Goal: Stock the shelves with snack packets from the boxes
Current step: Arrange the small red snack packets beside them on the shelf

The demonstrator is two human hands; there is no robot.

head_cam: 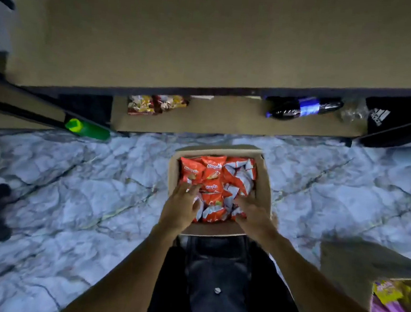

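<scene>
An open cardboard box (266,186) stands on the floor in front of me, filled with several orange and white snack packets (212,179). Both my hands reach down into it. My left hand (183,203) lies over the packets at the box's near left, fingers spread and pointing forward. My right hand (251,212) is at the near right, its fingers stretched leftward onto the packets. Neither hand has lifted a packet. Ahead, a low brown shelf (227,123) holds two red and yellow snack packets (155,104) at its left.
A dark bottle with a blue label (303,109) and a black bag (386,117) lie on the same shelf. A green bottle (86,128) lies at the left shelf's edge. Another box (354,266) with yellow and purple packets (390,304) stands at right. The floor is marble-patterned.
</scene>
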